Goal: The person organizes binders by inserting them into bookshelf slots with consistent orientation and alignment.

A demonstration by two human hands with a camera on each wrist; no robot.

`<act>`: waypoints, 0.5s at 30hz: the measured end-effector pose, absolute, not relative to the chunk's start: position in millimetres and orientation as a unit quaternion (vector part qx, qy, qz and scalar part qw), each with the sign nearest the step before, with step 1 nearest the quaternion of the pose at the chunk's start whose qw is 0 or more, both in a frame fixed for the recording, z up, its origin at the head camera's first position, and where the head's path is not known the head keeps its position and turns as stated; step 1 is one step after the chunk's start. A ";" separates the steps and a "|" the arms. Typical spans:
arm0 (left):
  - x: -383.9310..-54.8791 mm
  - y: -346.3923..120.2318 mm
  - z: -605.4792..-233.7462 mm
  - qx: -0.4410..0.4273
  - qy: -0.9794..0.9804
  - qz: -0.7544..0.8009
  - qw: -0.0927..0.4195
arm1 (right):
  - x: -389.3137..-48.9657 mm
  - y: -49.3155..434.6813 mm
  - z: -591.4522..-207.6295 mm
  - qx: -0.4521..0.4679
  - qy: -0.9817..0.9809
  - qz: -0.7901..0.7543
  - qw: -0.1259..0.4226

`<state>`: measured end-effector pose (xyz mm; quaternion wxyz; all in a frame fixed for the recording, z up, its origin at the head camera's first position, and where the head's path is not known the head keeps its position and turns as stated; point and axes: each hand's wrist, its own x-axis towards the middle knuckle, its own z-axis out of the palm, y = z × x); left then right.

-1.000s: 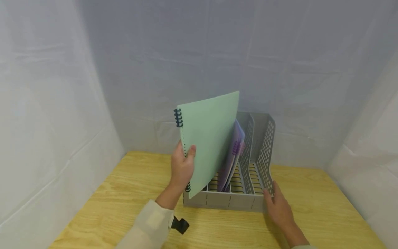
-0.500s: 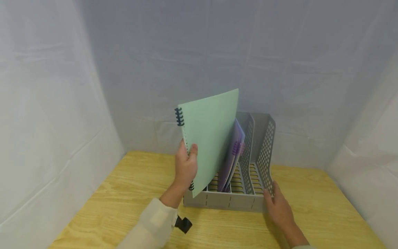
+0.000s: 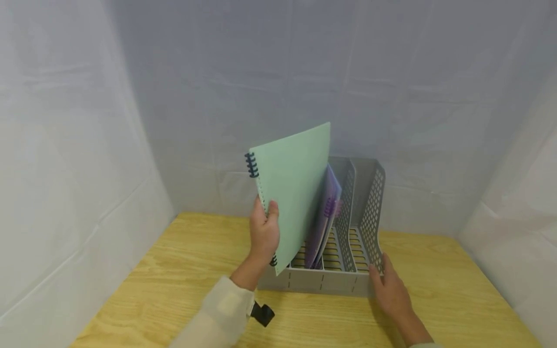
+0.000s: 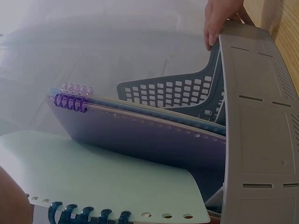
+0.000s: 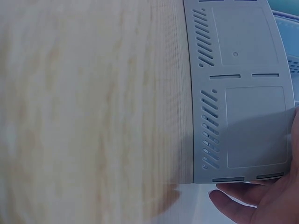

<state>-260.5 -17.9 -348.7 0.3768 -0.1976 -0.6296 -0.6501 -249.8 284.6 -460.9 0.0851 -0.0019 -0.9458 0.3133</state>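
My left hand [image 3: 264, 232] grips a pale green ring-bound notebook [image 3: 298, 188] by its bound edge, thumb on the cover. The notebook stands tilted at the left part of a grey file rack [image 3: 324, 282]; whether its lower edge touches the rack floor cannot be told. Purple ring-bound notebooks [image 4: 145, 135] lean inside the rack, just right of the green one. At the rack's front right corner, my right hand [image 3: 391, 292] holds on, thumb at the front lip and fingers along the side. The right wrist view shows those fingers [image 5: 233, 205] beside the rack's end.
Perforated dividers [image 3: 348, 208] split the rack into upright compartments, and the right ones show bare slotted floors. The rack stands on a wooden table [image 3: 183, 270]. White sheeting [image 3: 226, 96] hangs behind and on both sides. A black strap [image 3: 263, 314] dangles at the left cuff.
My left hand has shifted slightly to the right with the green notebook, whose upper right corner has risen a little. The right hand and the rack stay in place.
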 end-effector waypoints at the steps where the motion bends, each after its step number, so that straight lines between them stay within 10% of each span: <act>1: -261.1 -17.5 -349.0 -0.200 -0.626 -0.652 0.378 | -250.1 284.2 -460.9 -0.002 -0.946 0.312 0.084; 15: -264.8 -6.6 -352.1 -0.192 -0.608 -0.661 0.395 | -249.8 282.2 -464.3 0.000 -0.945 0.315 0.090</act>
